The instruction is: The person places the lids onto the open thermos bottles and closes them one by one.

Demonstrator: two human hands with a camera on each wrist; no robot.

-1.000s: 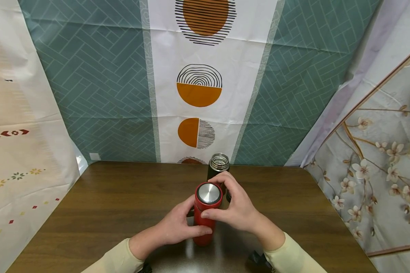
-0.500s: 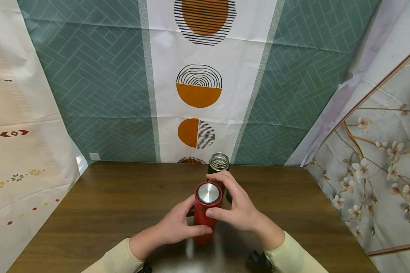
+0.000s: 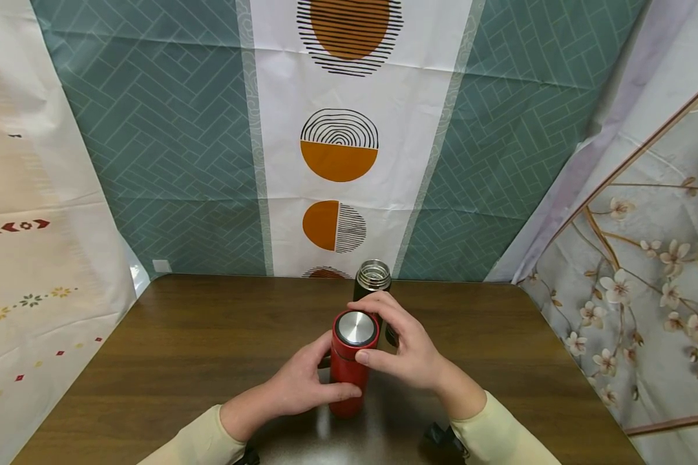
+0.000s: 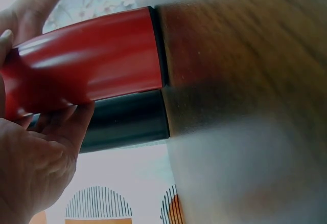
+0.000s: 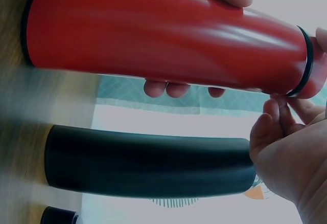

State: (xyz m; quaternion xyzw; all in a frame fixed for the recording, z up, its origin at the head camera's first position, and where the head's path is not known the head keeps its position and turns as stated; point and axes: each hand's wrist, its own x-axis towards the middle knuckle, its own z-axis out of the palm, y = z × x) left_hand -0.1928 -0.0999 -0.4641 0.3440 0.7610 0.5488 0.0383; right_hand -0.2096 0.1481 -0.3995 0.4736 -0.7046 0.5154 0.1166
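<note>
Red and glossy, the flask (image 3: 349,372) stands upright on the table (image 3: 221,336), between the two hands. I see the left hand (image 3: 302,381) wrapped round its body, thumb across the near side and fingers bent round behind. The right hand (image 3: 406,347) is up at the top, thumb and fingers curved round the cap (image 3: 357,328) from opposite sides; I read that as a pinch, though I cannot tell how hard it presses. The cap sits on the flask, and the right wrist view gives me a dark band (image 5: 308,58) at the join. Whether the cap is tight or loose, I cannot tell from here.

Just behind, the black flask (image 5: 150,161) stands upright, its steel mouth (image 3: 374,274) uncovered. A small black piece (image 5: 59,216) is near it, perhaps its lid.

I judge the step in hand to be turning the cap, one hand steadying while the other twists; I cannot tell which way. To my mind the next move calls for a firm left grip, an even twist with the flask held upright, and care around the black flask close by. With a slack left hand, the body could spin along with the cap.
</note>
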